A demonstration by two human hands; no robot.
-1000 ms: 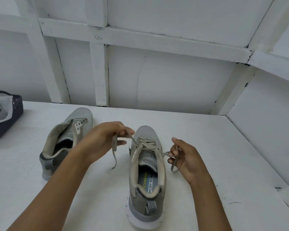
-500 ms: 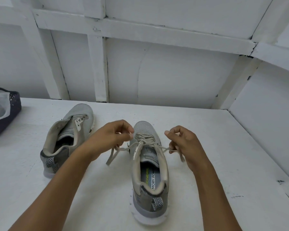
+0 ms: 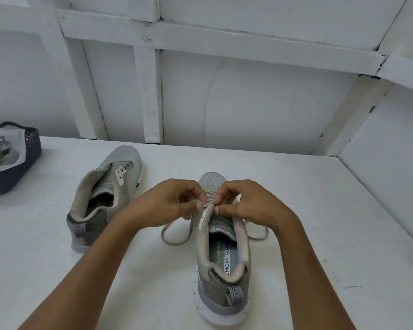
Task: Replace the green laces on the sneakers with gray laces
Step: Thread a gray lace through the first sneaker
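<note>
sneaker (image 3: 221, 294) | left hand (image 3: 167, 204), right hand (image 3: 247, 206) together, pinching gray lace (image 3: 174, 244) at tongue

The near gray mesh sneaker (image 3: 212, 277) and the far gray mesh sneaker (image 3: 126, 160) have matt knitted cloth uppers. The flat gray lace (image 3: 174, 243) is woven cloth; the white painted table (image 3: 308, 210) looks matt.

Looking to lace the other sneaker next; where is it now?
In the head view, the unlaced sneaker lies left of the laced sneaker, toward the dark basket.
</note>
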